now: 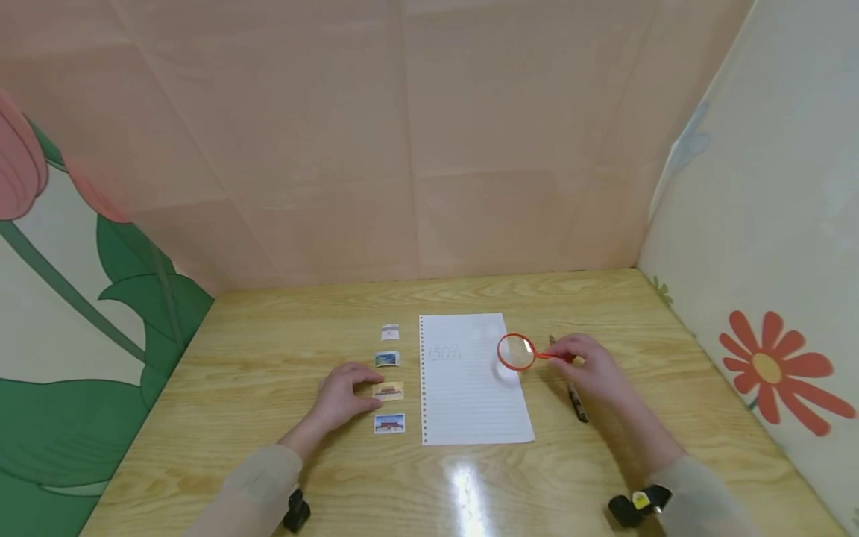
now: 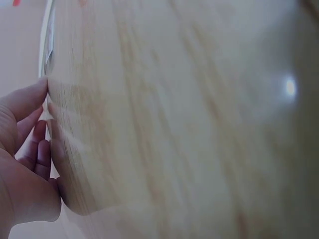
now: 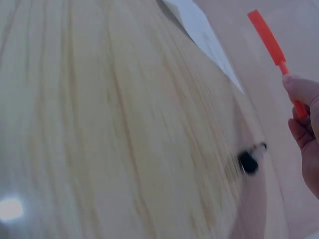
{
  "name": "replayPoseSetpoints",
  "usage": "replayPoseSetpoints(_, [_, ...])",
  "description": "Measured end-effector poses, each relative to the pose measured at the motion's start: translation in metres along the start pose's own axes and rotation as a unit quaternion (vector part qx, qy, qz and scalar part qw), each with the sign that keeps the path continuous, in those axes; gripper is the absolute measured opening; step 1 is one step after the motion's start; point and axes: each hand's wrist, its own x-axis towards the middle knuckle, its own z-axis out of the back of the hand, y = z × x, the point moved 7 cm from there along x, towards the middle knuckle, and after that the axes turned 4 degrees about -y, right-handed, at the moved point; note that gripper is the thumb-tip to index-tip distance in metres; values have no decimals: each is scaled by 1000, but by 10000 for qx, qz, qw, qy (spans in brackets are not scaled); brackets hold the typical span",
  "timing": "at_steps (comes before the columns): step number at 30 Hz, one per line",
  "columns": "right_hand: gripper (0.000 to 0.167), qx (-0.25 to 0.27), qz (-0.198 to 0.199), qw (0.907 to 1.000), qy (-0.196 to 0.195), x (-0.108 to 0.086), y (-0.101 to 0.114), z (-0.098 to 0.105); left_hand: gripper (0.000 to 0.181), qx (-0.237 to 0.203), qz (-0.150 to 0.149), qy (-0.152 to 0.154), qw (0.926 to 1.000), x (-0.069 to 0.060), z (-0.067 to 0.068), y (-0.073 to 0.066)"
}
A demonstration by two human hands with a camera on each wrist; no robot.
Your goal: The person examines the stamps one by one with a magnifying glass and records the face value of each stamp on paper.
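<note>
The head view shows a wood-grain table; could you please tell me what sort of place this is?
Probably an indoor tabletop work booth: a wood-grain table, a creased pink backdrop behind it, and a flower-decorated panel along the right side.

The wood-grain counter (image 1: 369,485) carries a white, ruled, rectangular paper sheet (image 1: 476,406). Left of the sheet, four multicoloured, rectangular paper stamps (image 1: 389,424) form a front-to-back column. A round, red-rimmed magnifying glass (image 1: 517,352) is above the sheet's right edge. Right of the sheet lies a slim, dark pen (image 1: 577,403).
</note>
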Motion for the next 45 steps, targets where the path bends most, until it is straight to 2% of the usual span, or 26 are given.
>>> replayPoseSetpoints(7, [25,357,319,9983,325,12,26,-41,36,8,-7,-49,10000,0,1,2])
replayPoseSetpoints(11, [25,768,596,9943,432,18,45,-62,37,10,-47,-71,10000,1,1,2])
replayPoseSetpoints(16, [25,1012,851,9897,548,27,64,-90,36,-25,-57,-75,10000,1,0,3])
replayPoseSetpoints(21, [22,1031,888,9881,715,33,80,-118,36,-25,-51,-110,9999,1,0,4])
replayPoseSetpoints(29, [14,847,728,9888,986,38,103,-153,37,-58,-154,-97,9998,1,0,4])
replayPoseSetpoints(37, [11,742,709,9890,1065,41,119,-169,37,-140,-222,-78,9996,1,1,2])
replayPoseSetpoints(45, [13,629,574,9904,1087,41,121,-175,39,-122,-251,-49,9996,1,1,3])
